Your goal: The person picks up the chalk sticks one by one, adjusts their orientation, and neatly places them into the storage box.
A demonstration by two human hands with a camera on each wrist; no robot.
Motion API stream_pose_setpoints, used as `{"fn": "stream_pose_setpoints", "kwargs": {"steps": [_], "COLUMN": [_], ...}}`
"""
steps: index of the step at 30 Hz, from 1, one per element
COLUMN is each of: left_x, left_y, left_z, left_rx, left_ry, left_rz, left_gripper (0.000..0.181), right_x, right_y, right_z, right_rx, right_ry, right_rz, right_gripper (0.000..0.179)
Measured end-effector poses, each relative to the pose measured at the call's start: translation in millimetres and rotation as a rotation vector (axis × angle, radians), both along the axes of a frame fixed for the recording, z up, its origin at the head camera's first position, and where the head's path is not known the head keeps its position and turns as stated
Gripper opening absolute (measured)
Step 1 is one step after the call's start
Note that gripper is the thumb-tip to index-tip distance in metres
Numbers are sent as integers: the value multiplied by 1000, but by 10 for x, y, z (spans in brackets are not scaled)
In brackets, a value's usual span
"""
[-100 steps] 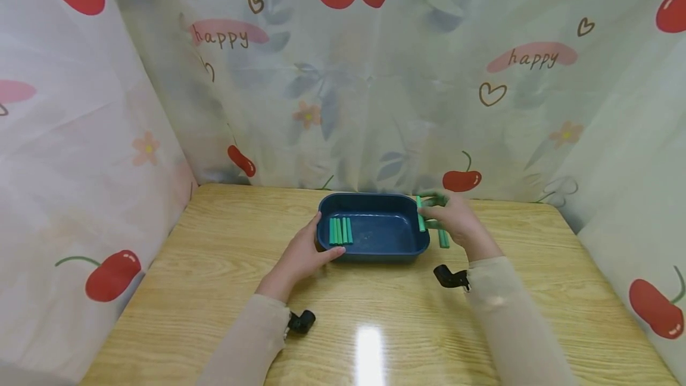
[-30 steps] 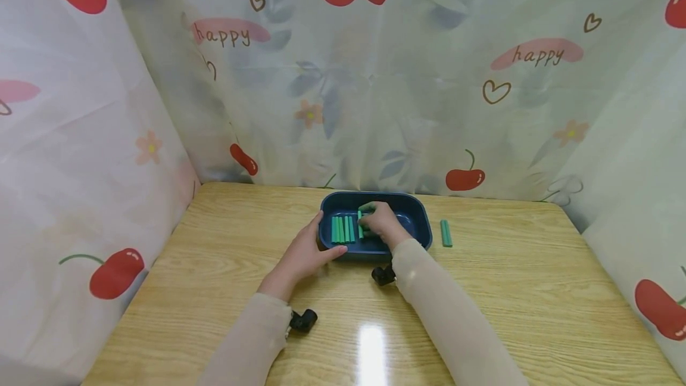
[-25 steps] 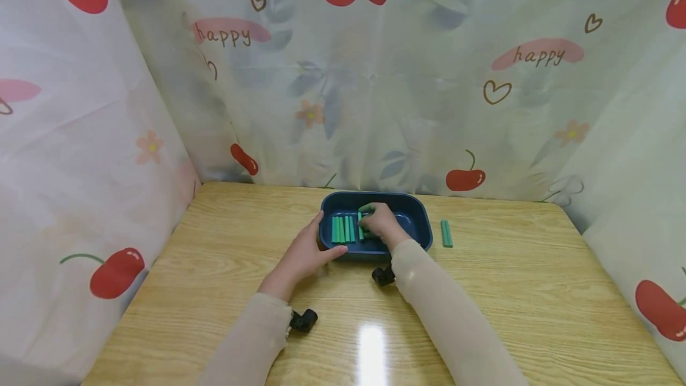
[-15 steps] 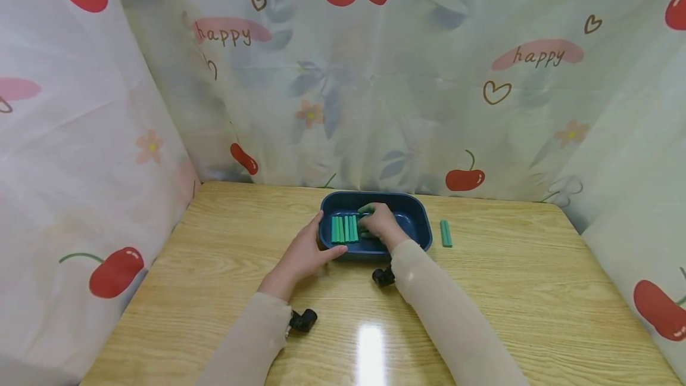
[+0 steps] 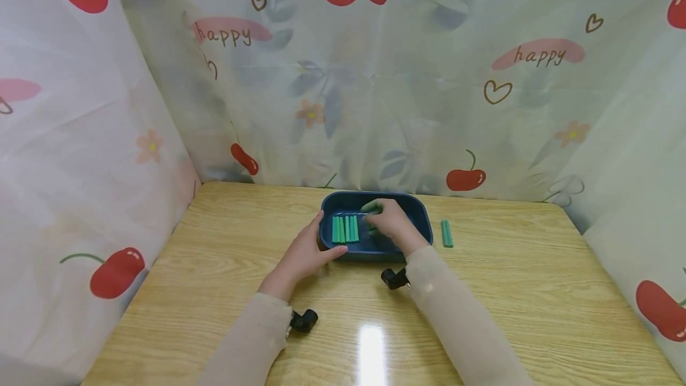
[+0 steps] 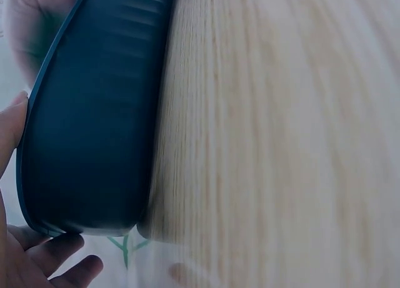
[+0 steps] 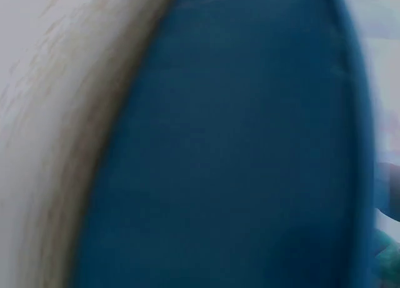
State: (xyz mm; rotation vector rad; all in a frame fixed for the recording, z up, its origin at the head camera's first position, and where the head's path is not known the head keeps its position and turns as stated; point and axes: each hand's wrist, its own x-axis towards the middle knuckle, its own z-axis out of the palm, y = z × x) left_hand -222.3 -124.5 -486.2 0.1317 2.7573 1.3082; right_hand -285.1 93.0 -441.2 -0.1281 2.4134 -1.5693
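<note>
A dark blue rectangular tub (image 5: 375, 254) with rounded corners stands at the back of the table. Inside it, at the left, several short green sticks (image 5: 345, 229) lie side by side in a row. My left hand (image 5: 304, 253) holds the tub's left end, thumb at the front rim and fingers at the end wall; the left wrist view shows those fingers (image 6: 59, 253) on the wall. Over the tub's middle is my right hand (image 5: 390, 219), fingers loosely bent, green on them and nothing seen between them. The right wrist view is blurred and mostly filled by the tub's wall (image 7: 237, 138).
Two more green sticks (image 5: 446, 233) lie together on the wooden table (image 5: 225, 279) just right of the tub. A cherry-printed cloth (image 5: 354, 94) hangs behind and at both sides.
My right hand carried a green stick from the right into the tub, set it at the row's right end and let go. It has since drawn slightly right. My left hand stayed put.
</note>
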Motion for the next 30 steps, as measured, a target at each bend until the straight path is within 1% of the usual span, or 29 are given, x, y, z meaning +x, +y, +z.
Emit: {"fn": "stream_pose_setpoints", "kwargs": {"steps": [6,9,17,30], "left_x": [0,3,-2,3], "left_y": [-6,-4,2,21], "left_z": [0,6,-6,5], "left_rx": [6,8,2,-1], "left_ry": [5,0,-6,-2], "left_rz": [1,2,5,9], "left_gripper": [106,106,107,106], "right_x": [76,118,212,353], "right_y": [95,142,309,610], "right_z": [128,183,285,393], "right_rx": [10,30,75,85], "right_ry": [22,26,78,105], "right_rz": [40,42,48,10], "right_gripper": [31,31,33,33]}}
